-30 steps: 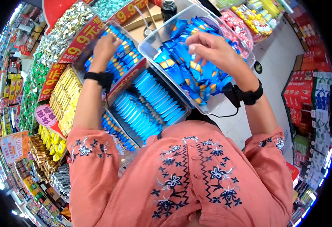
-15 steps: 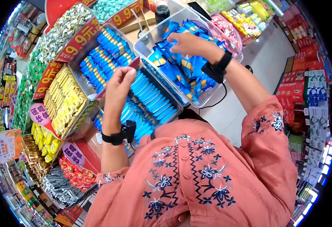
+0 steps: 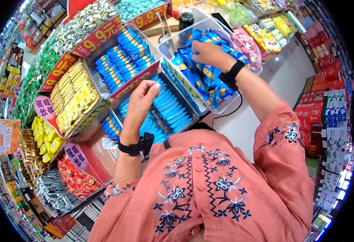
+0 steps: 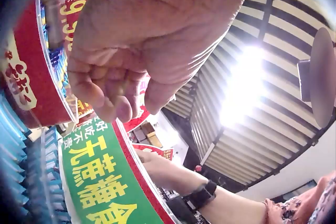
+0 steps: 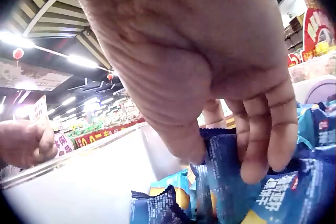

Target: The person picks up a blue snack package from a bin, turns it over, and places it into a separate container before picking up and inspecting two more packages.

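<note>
My right hand [image 3: 213,56] is down among blue snack packets [image 3: 197,80] heaped in a clear plastic tub [image 3: 216,109]. Up close in the right wrist view, thumb and fingers pinch the top of one dark blue packet [image 5: 226,176]; other packets lie around it. My left hand [image 3: 142,99] hangs over a bin of light blue packets [image 3: 171,105] standing in rows. Its fingers [image 4: 86,90] are loosely curled with nothing between them. Beyond it, a bin holds blue and orange packets [image 3: 124,56] in neat rows.
A red sign strip [image 3: 134,82] divides the two bins of blue packets. Yellow packets [image 3: 72,97] fill a bin at the left. Behind the tub stand a dark bottle [image 3: 185,19] and pink packets [image 3: 245,42]. A floor aisle [image 3: 284,68] runs along the right.
My left hand has drawn back from the bin of blue and orange packets towards my body. My right hand has lowered into the tub and taken hold of a packet.
</note>
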A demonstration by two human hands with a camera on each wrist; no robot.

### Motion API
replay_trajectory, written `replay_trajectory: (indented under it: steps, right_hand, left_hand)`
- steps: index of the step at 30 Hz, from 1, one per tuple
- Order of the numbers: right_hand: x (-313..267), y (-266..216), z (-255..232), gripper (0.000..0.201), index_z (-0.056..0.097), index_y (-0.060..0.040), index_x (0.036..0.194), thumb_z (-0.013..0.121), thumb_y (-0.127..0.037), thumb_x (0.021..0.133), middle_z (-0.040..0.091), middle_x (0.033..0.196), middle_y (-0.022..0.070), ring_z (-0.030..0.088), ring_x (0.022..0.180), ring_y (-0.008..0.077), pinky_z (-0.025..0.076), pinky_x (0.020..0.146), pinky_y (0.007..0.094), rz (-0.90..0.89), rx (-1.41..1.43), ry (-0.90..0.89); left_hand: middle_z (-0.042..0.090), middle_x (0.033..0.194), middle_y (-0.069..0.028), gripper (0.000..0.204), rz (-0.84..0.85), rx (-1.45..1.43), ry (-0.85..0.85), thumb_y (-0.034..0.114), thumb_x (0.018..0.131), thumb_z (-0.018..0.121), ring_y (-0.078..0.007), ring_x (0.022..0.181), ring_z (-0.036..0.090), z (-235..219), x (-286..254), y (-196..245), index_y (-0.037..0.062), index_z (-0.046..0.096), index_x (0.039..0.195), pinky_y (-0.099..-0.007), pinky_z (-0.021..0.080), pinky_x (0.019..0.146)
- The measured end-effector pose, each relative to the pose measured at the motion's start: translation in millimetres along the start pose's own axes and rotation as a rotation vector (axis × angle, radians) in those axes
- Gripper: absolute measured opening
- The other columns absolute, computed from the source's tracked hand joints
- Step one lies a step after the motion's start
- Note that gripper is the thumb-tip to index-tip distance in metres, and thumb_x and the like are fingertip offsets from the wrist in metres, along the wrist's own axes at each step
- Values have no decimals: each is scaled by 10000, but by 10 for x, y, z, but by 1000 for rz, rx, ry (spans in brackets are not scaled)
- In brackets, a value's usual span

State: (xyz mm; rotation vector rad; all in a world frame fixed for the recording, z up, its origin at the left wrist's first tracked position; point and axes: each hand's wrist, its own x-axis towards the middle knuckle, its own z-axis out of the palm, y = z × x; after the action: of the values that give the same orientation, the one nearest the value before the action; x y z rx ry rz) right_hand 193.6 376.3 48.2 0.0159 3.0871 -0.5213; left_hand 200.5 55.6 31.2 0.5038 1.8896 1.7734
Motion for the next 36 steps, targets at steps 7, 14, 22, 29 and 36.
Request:
replay_trajectory:
  steps: [7, 14, 22, 29, 36]
  right_hand:
    - [-329, 67, -294, 207, 574, -69, 1046, 636, -188, 888, 647, 872, 71, 635, 777, 182, 516, 669, 315, 87, 346, 117]
    - [-815, -282, -609, 220, 529, -43, 1105, 655, -135, 949, 605, 960, 34, 640, 796, 108, 542, 655, 250, 42, 1024, 198]
    - [-1139, -610, -576, 216, 511, -33, 1126, 633, -67, 951, 581, 1037, 39, 663, 893, 112, 564, 749, 251, -80, 1268, 151]
    - [-1075, -545, -519, 251, 509, -17, 1159, 631, -115, 962, 595, 1099, 76, 670, 885, 137, 560, 730, 257, -58, 1435, 79]
    - [-948, -342, -363, 206, 594, -14, 1060, 650, -192, 972, 647, 963, 49, 659, 847, 120, 532, 678, 243, 20, 1497, 17]
  left_hand:
    - [612, 884, 33, 274, -7, 20, -34, 368, 989, 622, -67, 842, 558, 88, -15, -41, 101, 630, 1051, -234, 432, 707]
    - [669, 1011, -43, 353, 15, -65, -20, 363, 1015, 584, -119, 906, 626, 250, 68, 205, 44, 604, 1166, -249, 484, 736]
    - [673, 1062, -80, 414, -39, -391, -115, 348, 1025, 577, -155, 874, 684, 671, 77, 638, 18, 539, 1273, -269, 542, 708]
    - [683, 1051, -62, 374, -41, -319, 34, 312, 1012, 607, -149, 845, 684, 795, 44, 632, 44, 551, 1266, -259, 533, 651]
    - [683, 1088, -73, 345, -85, -321, 94, 279, 1013, 602, -179, 903, 696, 892, 78, 660, 48, 547, 1263, -288, 552, 710]
